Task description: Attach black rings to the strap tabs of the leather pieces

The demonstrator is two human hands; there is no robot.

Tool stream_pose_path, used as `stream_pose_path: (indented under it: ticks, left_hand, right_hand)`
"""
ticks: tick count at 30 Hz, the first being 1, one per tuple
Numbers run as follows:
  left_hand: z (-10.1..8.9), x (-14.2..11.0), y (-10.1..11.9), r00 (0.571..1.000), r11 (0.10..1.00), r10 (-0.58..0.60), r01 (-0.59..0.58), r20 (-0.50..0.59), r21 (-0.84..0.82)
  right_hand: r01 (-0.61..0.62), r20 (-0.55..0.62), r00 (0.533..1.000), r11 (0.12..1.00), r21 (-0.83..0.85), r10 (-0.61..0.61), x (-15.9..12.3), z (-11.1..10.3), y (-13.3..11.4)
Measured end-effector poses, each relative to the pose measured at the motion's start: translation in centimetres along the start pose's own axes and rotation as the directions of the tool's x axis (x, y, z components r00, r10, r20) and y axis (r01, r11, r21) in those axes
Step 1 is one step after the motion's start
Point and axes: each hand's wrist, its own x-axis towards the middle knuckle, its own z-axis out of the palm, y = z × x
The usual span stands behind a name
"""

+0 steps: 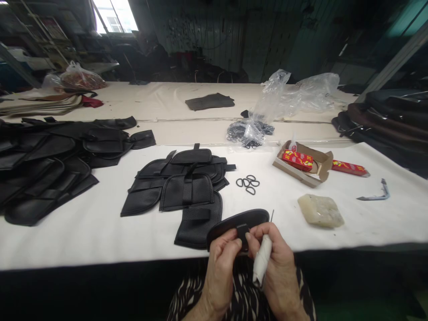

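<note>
At the table's front edge I hold a black leather flap [222,227] with a short strap [242,232] on it. My left hand [221,261] is closed on the flap's left side, thumb beside the strap. My right hand [281,263] pinches at the strap's right edge. It also grips an awl [262,261], whose handle is wrapped in pale material and whose thin metal tip points up. What the right fingertips pinch is partly hidden. Just beyond lie several black D-rings [247,183]. To the left is a pile of similar black leather pieces [187,191] with straps.
A larger heap of black pieces [40,174] covers the left. On the right are a cardboard box [297,176] with red packets, a yellowish wax-like block [320,210] and a bent metal tool [384,194]. Farther back lies a plastic bag [250,131] of dark parts.
</note>
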Motion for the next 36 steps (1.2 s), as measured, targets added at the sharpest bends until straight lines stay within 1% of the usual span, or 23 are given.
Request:
stream_pose_path:
  ticks: [4, 7, 12, 17, 26, 32, 36]
  left_hand:
    - [0.8, 0.0, 0.8, 0.999, 0.992, 0.001, -0.008, 0.050, 0.129]
    - [1.4, 0.0, 1.4, 1.000, 0.977, 0.004, -0.008, 0.016, 0.213]
    - [1.4, -0.1, 1.2, 1.000, 0.976, -0.016, 0.019, -0.018, 0.216]
    - [1.4, -0.2, 1.1, 1.000, 0.967, 0.005, 0.001, -0.023, 0.253]
    - [1.3, -0.3, 1.2, 0.998, 0.931, 0.053, -0.040, -0.027, 0.364]
    - [1.4, -0.2, 1.2, 0.997, 0.925, 0.068, -0.048, -0.040, 0.376]
    - [1.3, -0.2, 1.2, 0.995, 0.931, 0.089, -0.069, -0.040, 0.358]
  right_hand:
    - [-0.022, -0.015, 1.000, 0.999, -0.036, 0.021, -0.1, -0.1, -0.4]
    - [-0.036, -0.013, 0.999, 0.998, -0.048, 0.036, -0.1, -0.2, -0.4]
    - [-0.043, 0.028, 0.999, 0.999, -0.021, 0.043, 0.0, -0.2, -0.7]
    - [-0.067, 0.026, 0.997, 0.997, -0.038, 0.068, 0.0, -0.2, -1.1]
    - [-0.054, 0.035, 0.998, 0.995, -0.079, 0.057, -0.1, -0.2, -1.1]
    - [-0.011, 0.003, 1.000, 0.992, -0.127, 0.012, -0.3, -0.2, -1.0]
    - [0.057, -0.012, 0.998, 0.983, -0.176, -0.060, -0.7, -0.1, -0.5]
